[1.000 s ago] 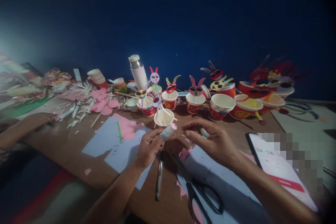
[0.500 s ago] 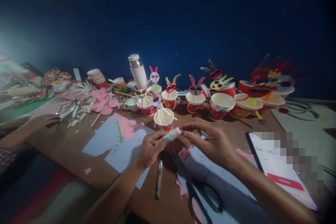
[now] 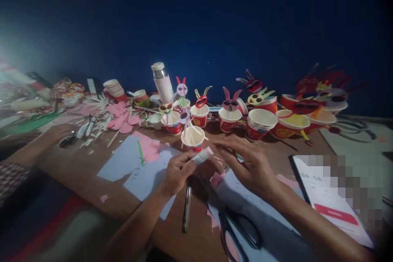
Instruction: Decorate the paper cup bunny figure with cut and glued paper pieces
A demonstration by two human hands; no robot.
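My left hand (image 3: 179,173) is closed around a small white-and-teal glue stick (image 3: 202,155), its pinkish end pointing up to the right. Just right of that end, my right hand (image 3: 245,161) hovers with its fingers stretched out and apart. A small pink scrap shows below its fingertips; whether they touch it I cannot tell. Behind the hands stands a red paper cup (image 3: 193,139) holding sticks and a paper face. A pen (image 3: 186,204) and black-handled scissors (image 3: 229,217) lie below the hands. White paper (image 3: 150,184) with a pink piece lies to the left.
Several paper cups (image 3: 260,120) with paper bug faces line the back. A flask (image 3: 162,84) stands among them. Paper scraps (image 3: 119,118) heap at left. A phone (image 3: 319,188) lies at right. On the left, another person's hand (image 3: 58,135) is near dark-handled scissors (image 3: 67,141).
My right hand's fingers have moved off the glue stick's end and spread apart. My left hand keeps its hold. The other person's hand now has dark-handled scissors at it.
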